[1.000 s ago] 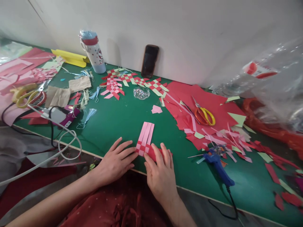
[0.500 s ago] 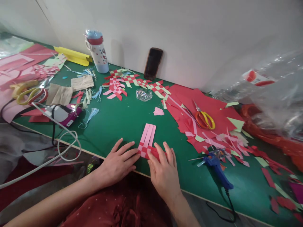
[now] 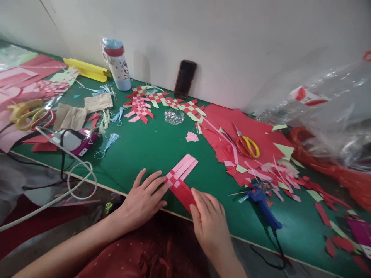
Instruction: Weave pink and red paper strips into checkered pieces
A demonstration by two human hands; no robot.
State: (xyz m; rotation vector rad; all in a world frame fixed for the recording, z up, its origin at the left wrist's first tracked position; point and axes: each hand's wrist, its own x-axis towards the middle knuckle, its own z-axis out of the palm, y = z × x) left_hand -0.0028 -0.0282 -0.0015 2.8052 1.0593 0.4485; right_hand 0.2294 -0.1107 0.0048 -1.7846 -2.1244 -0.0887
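Pink-red woven strips (image 3: 181,175) between hands, seemingly touching

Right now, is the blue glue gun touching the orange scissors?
Apart. The head view shows the blue glue gun near the table's front edge and the orange scissors farther back on red paper, with paper scraps between them.

I am watching through a single head-worn camera, looking forward and steeply down across the green table (image 3: 150,144) toward the white wall (image 3: 232,42) behind it. It is sitting close: the table's near edge is crossing the lower frame, with forearms entering from below. The table is stretching left and right past the frame; no second view is sharing it.
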